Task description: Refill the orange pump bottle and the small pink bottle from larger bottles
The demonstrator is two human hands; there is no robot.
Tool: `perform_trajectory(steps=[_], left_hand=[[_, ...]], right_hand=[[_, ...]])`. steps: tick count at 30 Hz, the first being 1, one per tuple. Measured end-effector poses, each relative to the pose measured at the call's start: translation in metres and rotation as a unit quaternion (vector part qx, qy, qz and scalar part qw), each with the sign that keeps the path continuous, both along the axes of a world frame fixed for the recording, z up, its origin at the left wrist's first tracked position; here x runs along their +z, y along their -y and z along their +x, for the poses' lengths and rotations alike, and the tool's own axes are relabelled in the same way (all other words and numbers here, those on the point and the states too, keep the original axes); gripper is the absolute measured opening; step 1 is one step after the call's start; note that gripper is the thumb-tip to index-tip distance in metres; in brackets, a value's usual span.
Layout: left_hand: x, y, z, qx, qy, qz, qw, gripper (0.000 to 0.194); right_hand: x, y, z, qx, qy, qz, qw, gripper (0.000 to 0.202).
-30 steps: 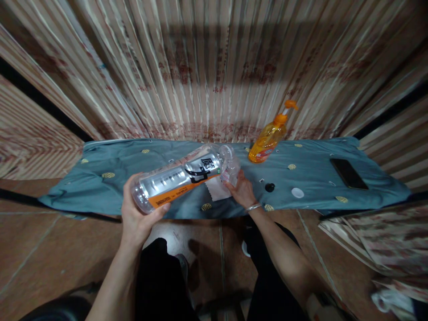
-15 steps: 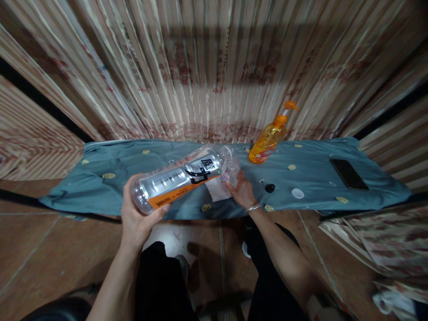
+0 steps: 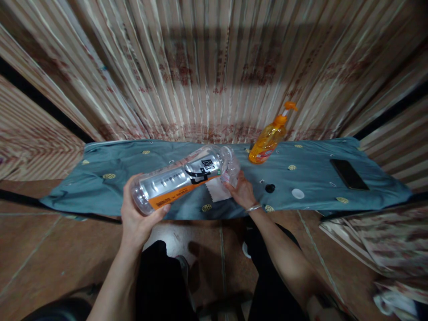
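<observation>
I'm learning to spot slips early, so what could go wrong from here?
The left hand grips the tilted large bottle near its base, so its neck might slide off the small clear bottle in the right hand. Any liquid inside, which I can't make out, could drip onto the white paper. The pump bottle stands close enough that a swing might knock it.

Clear bottle (image 3: 179, 176) — bold black characters (image 3: 206, 165) (unclear) on silver, "×" (image 3: 173, 197) on orange — pump bottle label (image 3: 265, 154) illegible.
</observation>
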State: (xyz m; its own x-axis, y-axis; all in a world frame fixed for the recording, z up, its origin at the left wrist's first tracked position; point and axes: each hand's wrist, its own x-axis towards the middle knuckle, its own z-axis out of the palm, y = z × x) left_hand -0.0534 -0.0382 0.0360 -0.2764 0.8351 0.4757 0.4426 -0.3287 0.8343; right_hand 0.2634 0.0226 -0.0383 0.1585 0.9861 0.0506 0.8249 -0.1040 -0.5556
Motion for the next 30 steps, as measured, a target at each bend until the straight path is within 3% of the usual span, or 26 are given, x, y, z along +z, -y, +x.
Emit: perform_trajectory(steps=[30], left_hand=[[0.0013, 0.0005, -0.0006, -0.004, 0.000, -0.018, 1.000, 0.098]], right_hand=[[-0.0034, -0.0009, -0.0003, -0.004, 0.003, 0.014, 1.000, 0.054]])
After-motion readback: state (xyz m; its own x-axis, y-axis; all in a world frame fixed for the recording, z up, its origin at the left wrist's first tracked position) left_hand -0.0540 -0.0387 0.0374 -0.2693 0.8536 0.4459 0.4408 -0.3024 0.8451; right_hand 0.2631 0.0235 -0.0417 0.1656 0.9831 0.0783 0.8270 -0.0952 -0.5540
